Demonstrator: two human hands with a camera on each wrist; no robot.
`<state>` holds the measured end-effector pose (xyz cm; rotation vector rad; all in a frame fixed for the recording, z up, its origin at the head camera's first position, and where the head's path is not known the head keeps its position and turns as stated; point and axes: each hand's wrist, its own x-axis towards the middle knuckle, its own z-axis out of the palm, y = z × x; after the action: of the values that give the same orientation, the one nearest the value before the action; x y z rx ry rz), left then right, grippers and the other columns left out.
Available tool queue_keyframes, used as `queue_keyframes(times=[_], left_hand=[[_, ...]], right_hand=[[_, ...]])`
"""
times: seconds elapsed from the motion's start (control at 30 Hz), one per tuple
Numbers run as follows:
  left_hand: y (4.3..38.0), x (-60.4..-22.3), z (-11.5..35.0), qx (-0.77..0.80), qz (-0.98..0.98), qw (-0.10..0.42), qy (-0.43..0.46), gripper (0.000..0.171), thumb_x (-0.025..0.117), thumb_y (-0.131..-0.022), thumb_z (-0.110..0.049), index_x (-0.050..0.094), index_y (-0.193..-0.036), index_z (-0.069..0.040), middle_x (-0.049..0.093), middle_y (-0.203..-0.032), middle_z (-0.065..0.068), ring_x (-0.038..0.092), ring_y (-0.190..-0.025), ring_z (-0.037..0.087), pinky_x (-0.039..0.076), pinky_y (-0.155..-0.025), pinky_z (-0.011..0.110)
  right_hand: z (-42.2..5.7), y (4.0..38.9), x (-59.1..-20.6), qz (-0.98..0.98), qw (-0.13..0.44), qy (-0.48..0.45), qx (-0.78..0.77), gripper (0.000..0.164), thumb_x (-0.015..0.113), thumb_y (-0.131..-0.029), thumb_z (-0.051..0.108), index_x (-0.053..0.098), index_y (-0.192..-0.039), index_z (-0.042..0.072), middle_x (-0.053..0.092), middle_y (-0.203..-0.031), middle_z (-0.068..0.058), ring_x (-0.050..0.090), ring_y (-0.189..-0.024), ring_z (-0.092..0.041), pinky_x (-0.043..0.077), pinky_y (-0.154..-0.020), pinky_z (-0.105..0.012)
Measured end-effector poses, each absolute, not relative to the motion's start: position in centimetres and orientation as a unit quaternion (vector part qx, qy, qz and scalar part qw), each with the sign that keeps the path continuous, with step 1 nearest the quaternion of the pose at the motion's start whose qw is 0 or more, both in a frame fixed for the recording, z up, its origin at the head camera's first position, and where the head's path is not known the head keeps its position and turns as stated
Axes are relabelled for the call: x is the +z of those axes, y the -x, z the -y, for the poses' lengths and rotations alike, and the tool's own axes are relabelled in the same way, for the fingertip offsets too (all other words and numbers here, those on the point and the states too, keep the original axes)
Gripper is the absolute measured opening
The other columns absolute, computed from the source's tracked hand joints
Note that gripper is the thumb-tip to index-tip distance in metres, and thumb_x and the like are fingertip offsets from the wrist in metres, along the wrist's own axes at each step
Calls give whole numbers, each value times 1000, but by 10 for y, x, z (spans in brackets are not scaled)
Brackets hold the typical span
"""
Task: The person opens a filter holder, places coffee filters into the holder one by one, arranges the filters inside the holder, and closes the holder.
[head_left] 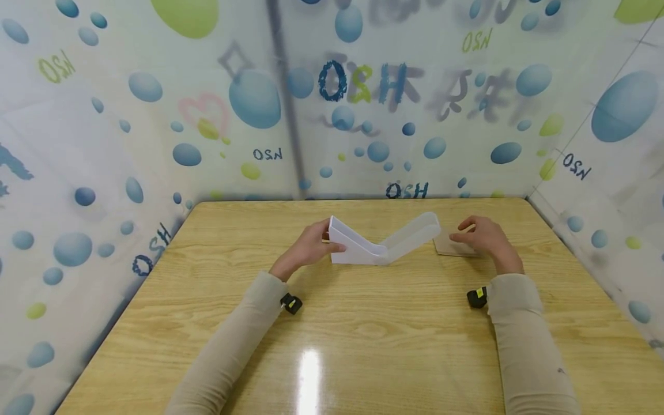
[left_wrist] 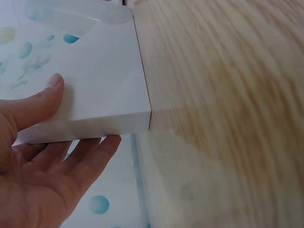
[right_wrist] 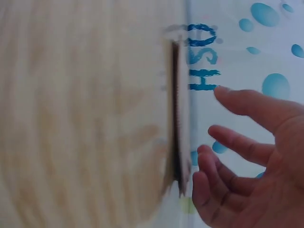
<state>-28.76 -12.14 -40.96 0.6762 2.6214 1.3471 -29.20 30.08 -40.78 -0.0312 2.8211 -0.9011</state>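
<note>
A white plastic case (head_left: 353,249) stands on the table with its translucent lid (head_left: 415,235) swung out to the right. My left hand (head_left: 311,243) grips the case at its left end. In the left wrist view the thumb lies on the white side (left_wrist: 99,85) and the fingers are behind the end edge. My right hand (head_left: 485,235) is over a flat brown piece like a notebook or card (head_left: 450,245), fingers loosely bent with nothing between them. From the right wrist, this brown piece (right_wrist: 184,118) appears edge-on, low on the table and apart from the fingertips.
The wooden table (head_left: 389,340) reaches back to a wall sheet (head_left: 332,132) printed with blue and green spots and letters. Similar sheets stand at both sides. A small black camera sits at each sleeve cuff (head_left: 513,294).
</note>
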Motion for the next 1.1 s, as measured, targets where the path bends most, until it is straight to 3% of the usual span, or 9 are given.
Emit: queue_keyframes(times=[0.47,1.1], left_hand=[[286,-407,118,445,-862,70,-234,38,75,-94,-6,61,-129,-2,69,-127,18,70,-112,34,59,-95,44],[285,-409,121,448,-865,68,-217,39,77,-93,-8,62,-128,-4,70,-125,16,72,-111,32,60,-92,42]], right_hand=[[-306,288,-408,-954,128,-18,-269,70,70,-96,34,44,-141,-13,39,-149,-41,41,-131,-59,40,-107,-66],[-304,292,-412,-957,110,-7,-268,60,73,-93,28,55,-134,-12,52,-139,-39,53,-120,-52,47,-99,-61]])
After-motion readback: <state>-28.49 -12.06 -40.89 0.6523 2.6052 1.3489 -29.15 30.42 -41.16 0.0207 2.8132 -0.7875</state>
